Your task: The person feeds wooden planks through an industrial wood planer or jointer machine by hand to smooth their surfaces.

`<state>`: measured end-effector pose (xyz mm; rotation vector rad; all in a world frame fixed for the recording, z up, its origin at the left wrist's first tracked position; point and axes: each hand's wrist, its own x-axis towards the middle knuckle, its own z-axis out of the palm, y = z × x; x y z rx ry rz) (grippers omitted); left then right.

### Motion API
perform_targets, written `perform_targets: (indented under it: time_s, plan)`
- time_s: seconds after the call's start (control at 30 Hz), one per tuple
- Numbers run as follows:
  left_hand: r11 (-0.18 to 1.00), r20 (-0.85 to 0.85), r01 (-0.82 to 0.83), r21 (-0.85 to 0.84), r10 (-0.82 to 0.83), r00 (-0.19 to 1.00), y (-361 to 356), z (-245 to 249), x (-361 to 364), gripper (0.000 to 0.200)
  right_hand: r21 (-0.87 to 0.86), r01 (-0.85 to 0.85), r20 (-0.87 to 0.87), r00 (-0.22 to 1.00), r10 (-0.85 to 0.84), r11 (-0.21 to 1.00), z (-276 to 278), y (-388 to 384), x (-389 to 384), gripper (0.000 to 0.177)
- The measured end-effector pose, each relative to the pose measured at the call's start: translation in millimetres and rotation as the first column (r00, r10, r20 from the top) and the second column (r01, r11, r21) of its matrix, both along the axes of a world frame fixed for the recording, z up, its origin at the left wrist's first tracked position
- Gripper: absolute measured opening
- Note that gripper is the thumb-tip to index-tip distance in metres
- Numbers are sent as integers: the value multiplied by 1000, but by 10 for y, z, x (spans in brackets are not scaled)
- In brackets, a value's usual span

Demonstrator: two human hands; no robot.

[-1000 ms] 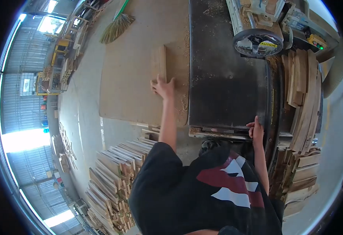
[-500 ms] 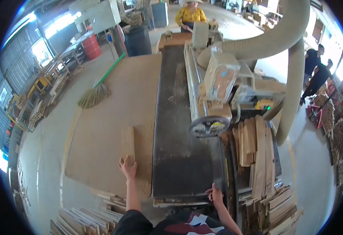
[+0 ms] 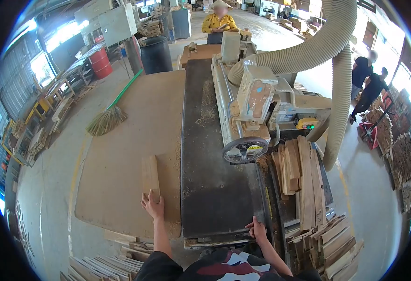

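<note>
Looking higher than before; still touching unlifted board (image 3: pixel 151 173) with spread left hand (image 3: pixel 154 206); cannot tell grip of right hand (image 3: pixel 258 230) at black desk (image 3: pixel 215 201).

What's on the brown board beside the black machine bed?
On the brown board: a wooden plank, the left hand at its near end; sawdust near the board's right edge; a green-handled straw broom along its left. The surface beneath plank and bristles is hidden.

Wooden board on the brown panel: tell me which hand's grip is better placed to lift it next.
The left hand, likely: it is at the near end of the wooden board, seemingly touching it. The right hand is at the near right corner of the dark machine table, apart from the board.
</note>
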<state>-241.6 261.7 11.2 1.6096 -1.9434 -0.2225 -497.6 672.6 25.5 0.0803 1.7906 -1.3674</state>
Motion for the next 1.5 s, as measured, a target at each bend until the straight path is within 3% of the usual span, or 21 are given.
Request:
perform_targets:
  time_s: [0.8, 0.93, 1.0, 1.03, 1.1, 1.13, 1.2, 1.5]
  plan:
    - [1000, 13, 5, -22, -5, 1000, 0, -23, -2, 66, 5, 30, 5, 1000, -30, 1000, 93, -31, -3, 72]
    - [998, 40, 48, -41, -46, 998, -20, -44, 34, 64, -1, 106, 51, 993, -105, 994, -69, 9, -39, 67]
    - [998, 54, 47, -35, -45, 998, -17, -97, 68, 63, 16, -46, 23, 999, 45, 999, -84, 43, -35, 73]
    - [999, 58, 32, -21, -30, 998, -36, -133, 62, 63, 23, 23, 20, 1000, -24, 999, -80, 48, -33, 73]
    - [1000, 68, 21, 6, -22, 997, -81, -194, 97, 62, -43, -39, 4, 999, 39, 998, -76, 40, -11, 77]
    - [997, 71, 72, 7, -73, 995, -93, -184, 68, 62, -42, 12, 6, 1000, -12, 999, -75, 33, -2, 77]
    - [1000, 117, -10, 8, 8, 993, -71, -156, 55, 60, -33, 0, 19, 1000, 0, 999, -61, 13, 2, 78]
    - [998, 124, -37, 49, 31, 992, -56, -118, 28, 60, -42, 3, -4, 1000, -3, 999, 102, 19, 13, 76]
